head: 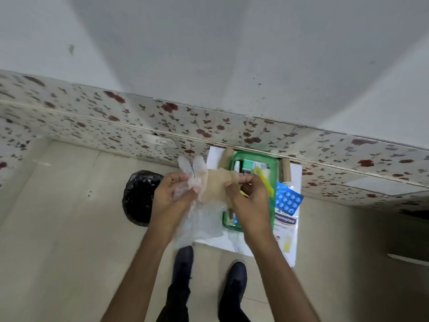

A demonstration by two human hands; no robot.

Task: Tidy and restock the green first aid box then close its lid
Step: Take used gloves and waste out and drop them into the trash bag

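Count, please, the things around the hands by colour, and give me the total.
Green: 1, the first aid box
Blue: 1, the blister pack of pills
Black: 1, the plastic bag
Clear: 1, the disposable glove, in the grip of the left hand and the right hand
Total: 4

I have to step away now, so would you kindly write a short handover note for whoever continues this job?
Left hand and right hand: both pinch a clear disposable glove, held above the floor.
Green first aid box: open on the white table, packets inside; no lid in sight.
Blue blister pack and plaster packet lie outside, right of the box.
Black bag on the floor, left.
Left: stow loose items, close the box.
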